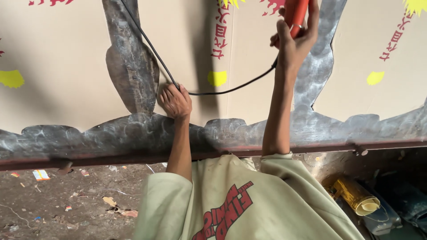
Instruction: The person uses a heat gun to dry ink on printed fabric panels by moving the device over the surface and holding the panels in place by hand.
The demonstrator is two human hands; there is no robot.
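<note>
Up at the top of the view, the right hand is wrapped around the red handle of a tool, fingers curled tight about it, with most of the tool cut off by the upper edge. A black cable leaves the tool just below that hand, sags in a loop and runs left to the left hand. That hand is curled, its knuckles resting on the cut metal sheet; the cable passes at its fingers and climbs away to the upper left, though whether the fingers actually pinch it cannot be told. The dark, scuffed sheet has wavy, scalloped edges and lies on a reddish metal bar that crosses the whole view. Behind it lies pale cardboard printed with red marks and yellow bursts. Below are the person's pale green shirt, a littered dirt floor and, to the right, a yellow paper roll.
</note>
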